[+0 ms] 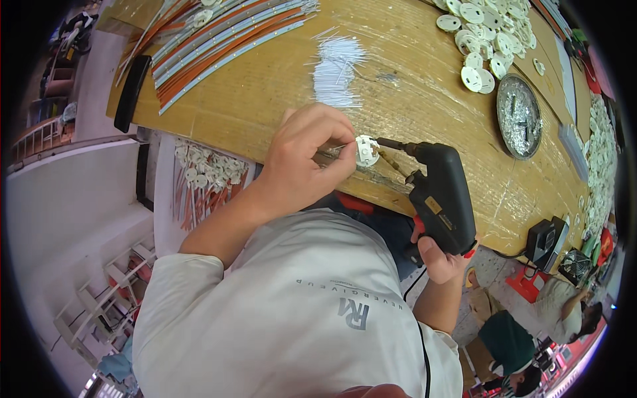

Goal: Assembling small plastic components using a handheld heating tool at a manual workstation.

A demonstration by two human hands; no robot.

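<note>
The right hand (443,262) grips a black soldering gun (443,196). Farther, by the tabletop (245,103)'s near edge, a white disc (367,152) sits just right of the left hand (305,149)'s pressed-together thumb and forefinger; whether they pinch it, I cannot tell. White wires (337,79) lie beyond.

We see an evenly lit, fairly bright room. Pale glare streaks the glossy table (265,86), and the metal dish (500,116) glints. The black gun (448,199) shows little shading; soft, pale folds mark the shirt (265,312). Near the lower rim, small patches burn almost white. We find the middle reasonably crisp, the far people (507,341) small and soft, straight edges bowed, and the corners black.
</note>
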